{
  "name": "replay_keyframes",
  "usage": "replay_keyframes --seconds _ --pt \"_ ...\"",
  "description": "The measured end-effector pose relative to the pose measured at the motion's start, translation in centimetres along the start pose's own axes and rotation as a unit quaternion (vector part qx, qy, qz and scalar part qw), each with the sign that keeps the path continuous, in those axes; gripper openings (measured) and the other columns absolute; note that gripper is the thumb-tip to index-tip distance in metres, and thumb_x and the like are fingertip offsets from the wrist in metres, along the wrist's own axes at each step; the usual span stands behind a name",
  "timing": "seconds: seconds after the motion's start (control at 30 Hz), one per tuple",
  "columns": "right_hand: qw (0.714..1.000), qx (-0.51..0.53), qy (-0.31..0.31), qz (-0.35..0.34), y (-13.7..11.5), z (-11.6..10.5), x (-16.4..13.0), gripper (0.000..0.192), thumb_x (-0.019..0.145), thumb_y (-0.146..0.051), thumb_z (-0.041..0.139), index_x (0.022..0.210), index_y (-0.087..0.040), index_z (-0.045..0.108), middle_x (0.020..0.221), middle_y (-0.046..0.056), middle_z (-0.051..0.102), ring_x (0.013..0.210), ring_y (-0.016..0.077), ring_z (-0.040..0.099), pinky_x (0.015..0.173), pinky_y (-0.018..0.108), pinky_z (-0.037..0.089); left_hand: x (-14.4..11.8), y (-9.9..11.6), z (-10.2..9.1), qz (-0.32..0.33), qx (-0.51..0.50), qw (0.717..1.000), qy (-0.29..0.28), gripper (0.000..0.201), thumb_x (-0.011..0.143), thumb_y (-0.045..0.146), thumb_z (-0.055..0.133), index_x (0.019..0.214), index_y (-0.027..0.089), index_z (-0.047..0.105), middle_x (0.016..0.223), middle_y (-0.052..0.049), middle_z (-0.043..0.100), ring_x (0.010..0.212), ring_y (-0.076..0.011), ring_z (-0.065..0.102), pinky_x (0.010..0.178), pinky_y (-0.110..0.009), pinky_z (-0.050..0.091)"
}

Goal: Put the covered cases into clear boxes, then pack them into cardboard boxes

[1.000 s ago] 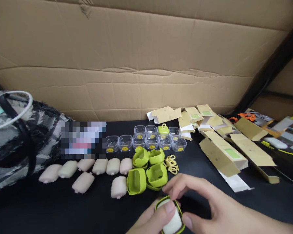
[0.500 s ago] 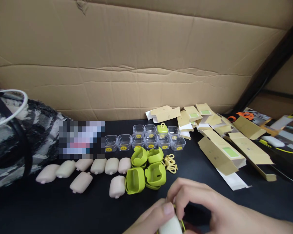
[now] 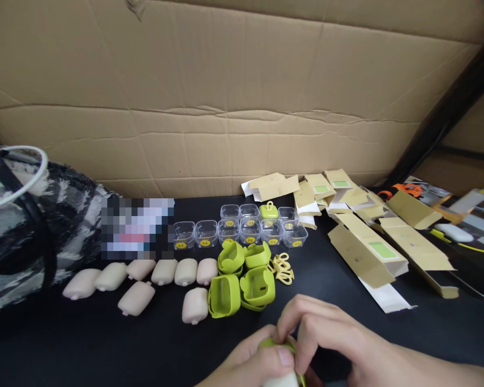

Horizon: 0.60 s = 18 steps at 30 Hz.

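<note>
Grip, two-handed, at the lower edge of the view. Left hand (image 3: 248,363): closed narrowly on a green cover (image 3: 268,342) and the pale insert (image 3: 280,381) bordered by it, the thumb lying across the two. Right hand (image 3: 339,344): fingers arched and curled inward, the foremost fingertips touching the cover's rim; the thumb is hidden, so its full grip cannot be told. The cover, partly cut off by the frame, lies right of centre, nearer the viewer than the loose green covers (image 3: 225,295) on the black tabletop (image 3: 105,349). Pale rounded pieces (image 3: 196,305) lie left of these, yellow loops (image 3: 282,269) right; clear boxes (image 3: 250,231) form rows behind.
</note>
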State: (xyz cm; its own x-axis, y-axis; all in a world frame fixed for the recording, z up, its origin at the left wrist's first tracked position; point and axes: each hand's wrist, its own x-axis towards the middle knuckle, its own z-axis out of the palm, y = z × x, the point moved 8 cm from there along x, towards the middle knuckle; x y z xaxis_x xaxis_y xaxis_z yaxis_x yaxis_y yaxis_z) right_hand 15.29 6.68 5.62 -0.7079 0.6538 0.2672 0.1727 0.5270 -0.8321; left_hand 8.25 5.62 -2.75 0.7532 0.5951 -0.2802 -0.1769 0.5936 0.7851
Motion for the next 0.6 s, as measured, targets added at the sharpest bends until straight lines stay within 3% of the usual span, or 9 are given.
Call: replay_keyframes --seconds 0.2,0.33,0.47,0.6 --pt "1.0 0.006 0.009 0.005 -0.1 -0.1 0.0 0.017 0.075 -0.007 0.063 0.075 -0.021 0.053 0.091 0.004 0.063 0.083 0.0142 0.062 0.075 0.027 0.051 -0.1 0.7 0.7 0.011 -0.007 1.0 -0.019 0.039 0.071 0.053 0.071 0.082 0.019 0.056 0.077 0.0 0.048 0.071 -0.0142 0.043 0.08 -0.031 0.039" --pt "1.0 0.015 0.007 -0.005 -0.1 -0.1 0.0 0.022 0.072 -0.004 0.065 0.078 -0.02 0.052 0.09 0.002 0.062 0.082 0.0134 0.061 0.075 0.025 0.05 -0.2 0.5 0.0 0.019 0.013 1.0 -0.009 0.037 0.071 0.051 0.072 0.082 0.019 0.057 0.082 0.0 0.042 0.078 -0.0156 0.039 0.078 -0.03 0.036" --pt "1.0 0.017 0.006 0.009 0.4 -0.1 0.0 0.023 0.073 -0.002 0.064 0.08 -0.021 0.054 0.092 0.002 0.061 0.084 0.0135 0.06 0.077 0.025 0.05 -0.3 -0.5 -0.8 -0.002 0.001 1.0 0.012 0.049 0.068 0.057 0.074 0.088 0.016 0.056 0.079 0.001 0.042 0.073 -0.0138 0.039 0.07 -0.027 0.028" --pt "0.999 -0.017 -0.004 -0.028 -0.1 -0.3 -0.2 0.024 0.074 -0.002 0.064 0.086 -0.021 0.057 0.096 0.004 0.062 0.087 0.014 0.061 0.078 0.024 0.05 0.0 -0.7 -0.5 0.021 -0.046 0.999 -0.01 0.048 0.073 0.063 0.068 0.087 0.018 0.058 0.078 0.002 0.044 0.073 -0.014 0.044 0.077 -0.03 0.033"
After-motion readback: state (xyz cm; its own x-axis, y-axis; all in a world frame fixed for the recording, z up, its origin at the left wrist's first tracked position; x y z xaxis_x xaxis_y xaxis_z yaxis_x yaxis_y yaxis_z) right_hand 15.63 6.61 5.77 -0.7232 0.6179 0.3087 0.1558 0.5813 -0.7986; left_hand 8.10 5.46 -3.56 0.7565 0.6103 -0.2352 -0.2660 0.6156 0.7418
